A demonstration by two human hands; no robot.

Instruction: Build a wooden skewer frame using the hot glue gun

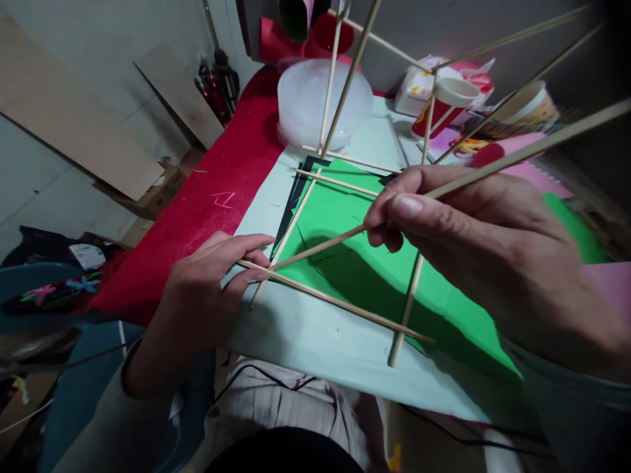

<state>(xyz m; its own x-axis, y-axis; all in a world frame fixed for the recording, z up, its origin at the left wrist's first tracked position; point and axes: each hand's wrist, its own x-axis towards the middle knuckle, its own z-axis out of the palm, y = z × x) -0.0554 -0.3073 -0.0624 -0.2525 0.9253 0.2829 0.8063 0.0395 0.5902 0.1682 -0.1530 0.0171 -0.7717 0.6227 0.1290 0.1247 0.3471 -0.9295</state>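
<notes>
My left hand pinches the near left corner of a wooden stick frame, where thin sticks cross. My right hand grips a long thin wooden stick between thumb and fingers. The lower tip of this stick meets the corner at my left fingertips, and its other end slants up past the right edge of the view. More sticks rise from the back of the frame, crossing at joints. Under the frame lie green sheets, with black sheets showing at their left edge.
Behind the frame stand a round translucent container, a red and white paper cup and a tissue pack. Red cloth covers the table's left side. A blue chair stands at the lower left, and cables hang below.
</notes>
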